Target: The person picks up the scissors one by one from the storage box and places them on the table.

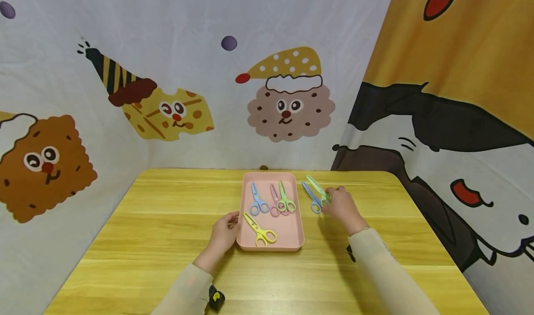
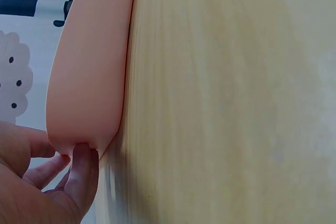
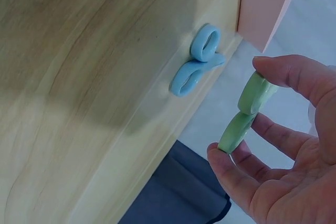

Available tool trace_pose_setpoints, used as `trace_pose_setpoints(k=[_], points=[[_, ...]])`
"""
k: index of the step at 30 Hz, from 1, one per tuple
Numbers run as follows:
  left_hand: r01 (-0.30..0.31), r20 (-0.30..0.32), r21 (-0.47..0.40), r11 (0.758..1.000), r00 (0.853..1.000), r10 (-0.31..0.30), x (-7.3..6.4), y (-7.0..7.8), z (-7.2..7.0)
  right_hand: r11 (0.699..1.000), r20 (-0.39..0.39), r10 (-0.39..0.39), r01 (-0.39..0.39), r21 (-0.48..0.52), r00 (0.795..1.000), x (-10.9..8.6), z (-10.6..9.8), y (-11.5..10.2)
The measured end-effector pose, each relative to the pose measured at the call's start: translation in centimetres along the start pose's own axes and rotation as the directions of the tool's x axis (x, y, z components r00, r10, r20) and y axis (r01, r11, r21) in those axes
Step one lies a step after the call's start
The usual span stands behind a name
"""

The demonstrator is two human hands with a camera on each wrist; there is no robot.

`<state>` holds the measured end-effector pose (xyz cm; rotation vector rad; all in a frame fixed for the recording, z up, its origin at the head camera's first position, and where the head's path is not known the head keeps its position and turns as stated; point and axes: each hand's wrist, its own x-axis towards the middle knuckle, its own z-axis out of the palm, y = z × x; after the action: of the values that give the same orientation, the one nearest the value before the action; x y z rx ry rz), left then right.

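Observation:
A pink tray (image 1: 288, 236) stands on the table with blue scissors (image 1: 257, 201), purple scissors (image 1: 274, 200), green scissors (image 1: 285, 201) and yellow scissors (image 1: 259, 230) in it. The green pair overlaps the purple one. My left hand (image 1: 224, 231) is at the tray's left wall; in the left wrist view its fingertips (image 2: 84, 153) touch the tray's outer side. To the right of the tray, my right hand (image 1: 342, 207) pinches light green scissors (image 3: 251, 100) by their handles, raised off the table. Beneath them, another blue pair of scissors (image 3: 202, 61) lies on the table.
The wooden table (image 1: 167, 203) reaches out on both sides of the tray. Behind it hangs a white cloth (image 1: 187, 27) printed with cartoon food faces. An orange-and-white printed cloth (image 1: 471, 64) hangs at the right.

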<state>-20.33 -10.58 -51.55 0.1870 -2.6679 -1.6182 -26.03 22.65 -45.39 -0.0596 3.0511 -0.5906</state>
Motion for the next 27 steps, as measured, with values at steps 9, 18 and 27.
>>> trace_pose_setpoints(k=[9,18,27], points=[[-0.001,0.010,-0.002,1.000,1.000,0.001,-0.1,-0.1,0.0,1.000,-0.012,-0.007,0.007,0.005,1.000,0.2,-0.1,1.3],[0.019,0.009,0.001,1.000,1.000,-0.019,-0.1,0.1,0.0,1.000,0.002,0.019,-0.019,0.002,1.000,0.1,-0.4,2.3],[0.008,0.011,-0.007,1.000,1.000,-0.008,0.0,0.0,0.0,1.000,-0.010,0.016,-0.017,-0.007,1.000,0.2,-0.5,3.1]])
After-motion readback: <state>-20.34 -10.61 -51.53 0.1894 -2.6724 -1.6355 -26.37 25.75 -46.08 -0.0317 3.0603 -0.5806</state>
